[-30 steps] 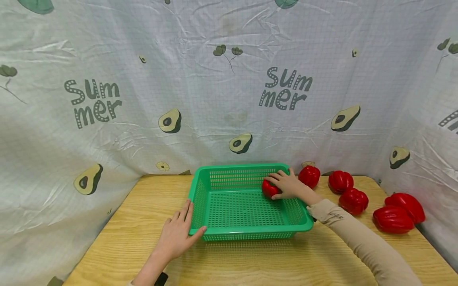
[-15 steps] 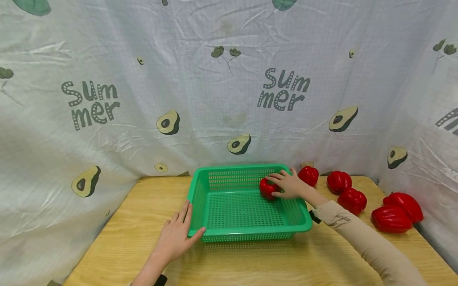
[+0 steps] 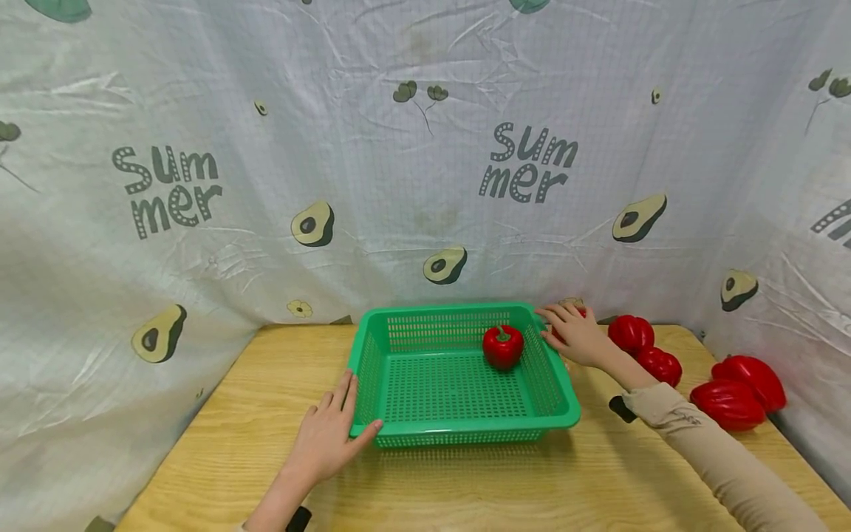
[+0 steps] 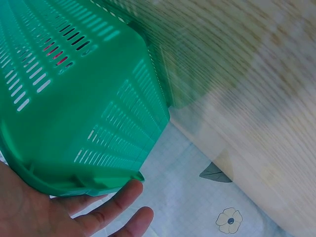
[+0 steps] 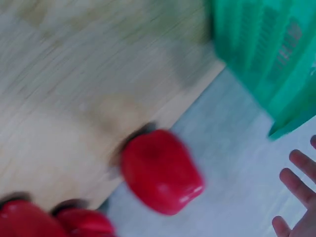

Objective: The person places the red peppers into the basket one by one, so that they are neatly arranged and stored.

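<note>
A green perforated basket (image 3: 465, 427) stands on the wooden table. One red bell pepper (image 3: 503, 349) sits upright inside it, near the right wall, stem up. My left hand (image 3: 326, 440) rests on the basket's left rim near the front corner; in the left wrist view its fingers (image 4: 118, 202) extend loosely along the rim. My right hand (image 3: 575, 338) is just outside the right rim, above another bell pepper (image 3: 582, 312) that it mostly hides in the head view. The right wrist view shows that bell pepper (image 5: 160, 170) apart from the spread fingers (image 5: 296, 185).
To the right lie more red bell peppers: one at the back (image 3: 630, 334), one before it (image 3: 660, 365), and a pair (image 3: 728, 405) near the table's right edge. A printed curtain (image 3: 399, 185) hangs behind the table (image 3: 219, 436).
My right hand has let go of the bell pepper in the basket and moved right, out over the rim to the pepper beside it. My left hand has stayed on the rim.
</note>
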